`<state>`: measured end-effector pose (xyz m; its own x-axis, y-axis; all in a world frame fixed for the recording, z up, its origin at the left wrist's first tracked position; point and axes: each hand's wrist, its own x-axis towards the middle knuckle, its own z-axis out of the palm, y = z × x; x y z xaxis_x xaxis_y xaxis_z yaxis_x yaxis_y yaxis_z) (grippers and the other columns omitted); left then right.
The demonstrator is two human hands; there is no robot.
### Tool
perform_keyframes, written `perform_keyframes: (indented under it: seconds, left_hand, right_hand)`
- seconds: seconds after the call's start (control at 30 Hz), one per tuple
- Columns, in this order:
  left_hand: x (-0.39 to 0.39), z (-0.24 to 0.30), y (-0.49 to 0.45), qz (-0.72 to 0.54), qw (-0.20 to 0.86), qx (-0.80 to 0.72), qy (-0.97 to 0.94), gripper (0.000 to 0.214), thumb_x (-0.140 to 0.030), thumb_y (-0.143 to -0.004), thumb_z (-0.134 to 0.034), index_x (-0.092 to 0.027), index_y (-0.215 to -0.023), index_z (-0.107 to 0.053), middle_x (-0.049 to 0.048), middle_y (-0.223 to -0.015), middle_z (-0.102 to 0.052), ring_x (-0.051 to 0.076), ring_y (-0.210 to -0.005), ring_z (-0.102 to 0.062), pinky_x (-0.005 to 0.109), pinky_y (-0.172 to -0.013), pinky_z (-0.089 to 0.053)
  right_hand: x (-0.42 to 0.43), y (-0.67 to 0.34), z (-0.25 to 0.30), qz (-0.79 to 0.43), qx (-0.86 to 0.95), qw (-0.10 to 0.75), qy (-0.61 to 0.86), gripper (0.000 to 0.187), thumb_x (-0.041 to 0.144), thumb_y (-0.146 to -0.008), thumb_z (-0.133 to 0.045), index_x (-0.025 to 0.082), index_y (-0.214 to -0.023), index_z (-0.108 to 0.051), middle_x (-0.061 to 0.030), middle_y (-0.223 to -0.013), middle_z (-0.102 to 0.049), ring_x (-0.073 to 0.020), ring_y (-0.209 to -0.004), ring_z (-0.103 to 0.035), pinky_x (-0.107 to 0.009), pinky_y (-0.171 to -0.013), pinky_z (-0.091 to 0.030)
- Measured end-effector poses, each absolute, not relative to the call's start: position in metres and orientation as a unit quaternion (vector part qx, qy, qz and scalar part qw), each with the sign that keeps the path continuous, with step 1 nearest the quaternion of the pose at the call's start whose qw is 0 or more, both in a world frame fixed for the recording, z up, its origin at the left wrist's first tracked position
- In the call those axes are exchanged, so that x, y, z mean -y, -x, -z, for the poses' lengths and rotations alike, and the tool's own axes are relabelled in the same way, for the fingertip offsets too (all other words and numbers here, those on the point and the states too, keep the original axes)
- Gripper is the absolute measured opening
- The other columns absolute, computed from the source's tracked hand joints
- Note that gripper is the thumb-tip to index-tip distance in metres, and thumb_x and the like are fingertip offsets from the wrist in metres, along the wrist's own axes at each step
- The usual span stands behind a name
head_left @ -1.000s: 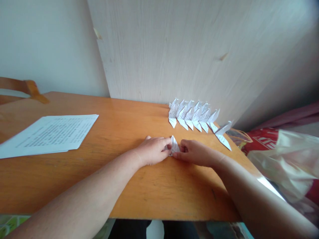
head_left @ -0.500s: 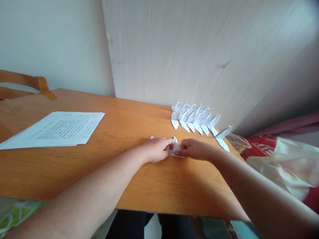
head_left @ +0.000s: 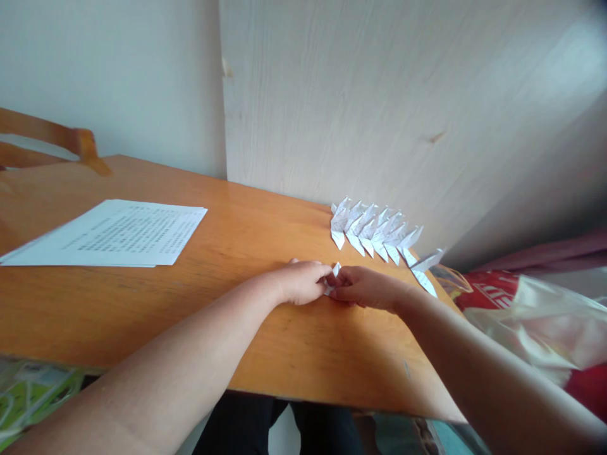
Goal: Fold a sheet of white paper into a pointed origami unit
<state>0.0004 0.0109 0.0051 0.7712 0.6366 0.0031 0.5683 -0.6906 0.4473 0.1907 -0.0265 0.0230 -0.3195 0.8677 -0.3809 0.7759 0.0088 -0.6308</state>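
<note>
My left hand [head_left: 301, 282] and my right hand [head_left: 367, 287] meet at the middle of the orange wooden table [head_left: 142, 303]. Both pinch a small folded piece of printed paper [head_left: 334, 273], which lies mostly hidden between the fingertips, pressed on the tabletop. Just beyond them, several finished folded paper pieces [head_left: 374, 230] stand in an overlapping row along the pale wood panel. One more folded piece [head_left: 424, 268] lies apart at the row's right end.
A stack of printed sheets [head_left: 116, 232] lies at the table's left. A pale wood panel [head_left: 379, 101] leans behind the table. A clear plastic bag over a red package [head_left: 526, 309] sits off the right edge. A wooden chair back [head_left: 57, 142] shows at far left.
The folded paper has been pressed flatter and is now more covered by my fingers. The view has shifted slightly to the left; my hands stay at the same spot.
</note>
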Motion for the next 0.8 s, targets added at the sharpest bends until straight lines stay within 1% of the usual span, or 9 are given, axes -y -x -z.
perform_keyframes:
  seconds: [0.17, 0.27, 0.37, 0.47, 0.6, 0.7, 0.8]
  left_hand:
    - [-0.01, -0.008, 0.006, -0.069, 0.193, -0.352, -0.913, 0.031, -0.032, -0.093, -0.045, -0.034, -0.114, -0.068, 0.0021, -0.109, -0.067, 0.022, -0.098, -0.063, 0.032, -0.084, -0.046]
    - [-0.01, -0.01, 0.009, -0.057, 0.201, -0.358, -0.91, 0.034, -0.033, -0.093, -0.045, -0.041, -0.116, -0.069, 0.0009, -0.106, -0.066, 0.022, -0.095, -0.062, 0.033, -0.085, -0.046]
    - [-0.013, -0.011, 0.011, -0.042, 0.212, -0.355, -0.909, 0.036, -0.033, -0.092, -0.047, -0.046, -0.117, -0.069, 0.0003, -0.105, -0.066, 0.022, -0.095, -0.062, 0.033, -0.086, -0.046]
    - [-0.017, -0.009, 0.012, -0.042, 0.231, -0.343, -0.91, 0.035, -0.033, -0.089, -0.05, -0.045, -0.115, -0.07, 0.0005, -0.107, -0.067, 0.023, -0.098, -0.062, 0.033, -0.085, -0.046]
    - [-0.019, -0.006, 0.011, -0.055, 0.255, -0.341, -0.903, 0.032, -0.033, -0.085, -0.054, -0.04, -0.109, -0.073, -0.0008, -0.108, -0.071, 0.024, -0.098, -0.064, 0.034, -0.085, -0.047]
    - [-0.019, -0.006, 0.01, -0.061, 0.27, -0.348, -0.896, 0.03, -0.033, -0.082, -0.056, -0.036, -0.105, -0.074, -0.0008, -0.105, -0.073, 0.024, -0.096, -0.065, 0.033, -0.081, -0.048]
    - [-0.018, -0.008, 0.009, -0.062, 0.289, -0.353, -0.888, 0.03, -0.033, -0.08, -0.057, -0.036, -0.104, -0.075, -0.0013, -0.1, -0.075, 0.023, -0.092, -0.066, 0.032, -0.078, -0.049]
  right_hand:
    - [0.023, -0.186, -0.028, -0.375, 0.708, 0.003, 0.599, 0.019, 0.03, -0.081, -0.063, 0.021, -0.077, -0.046, 0.0034, -0.064, -0.05, -0.0111, -0.054, -0.046, -0.022, -0.046, -0.038]
    - [0.019, -0.187, -0.027, -0.383, 0.709, -0.01, 0.592, 0.022, 0.031, -0.08, -0.063, 0.021, -0.072, -0.046, 0.003, -0.064, -0.049, -0.0121, -0.056, -0.049, -0.023, -0.047, -0.041]
    - [0.016, -0.187, -0.027, -0.403, 0.713, -0.012, 0.573, 0.024, 0.035, -0.083, -0.06, 0.021, -0.069, -0.046, 0.003, -0.062, -0.047, -0.0121, -0.055, -0.047, -0.023, -0.046, -0.041]
    - [0.014, -0.184, -0.027, -0.404, 0.716, -0.021, 0.569, 0.027, 0.037, -0.085, -0.056, 0.021, -0.066, -0.046, 0.0028, -0.059, -0.046, -0.0116, -0.052, -0.045, -0.023, -0.046, -0.041]
    - [0.013, -0.178, -0.027, -0.378, 0.701, -0.046, 0.603, 0.022, 0.031, -0.081, -0.054, 0.02, -0.063, -0.047, 0.0011, -0.057, -0.049, -0.0125, -0.05, -0.048, -0.025, -0.046, -0.04]
    - [0.012, -0.175, -0.027, -0.352, 0.693, -0.061, 0.626, 0.018, 0.03, -0.078, -0.054, 0.02, -0.064, -0.049, -0.0001, -0.058, -0.052, -0.0132, -0.05, -0.05, -0.026, -0.046, -0.039]
    - [0.012, -0.173, -0.027, -0.346, 0.694, -0.066, 0.628, 0.017, 0.031, -0.078, -0.054, 0.021, -0.066, -0.049, -0.0005, -0.059, -0.054, -0.0134, -0.051, -0.05, -0.026, -0.046, -0.038]
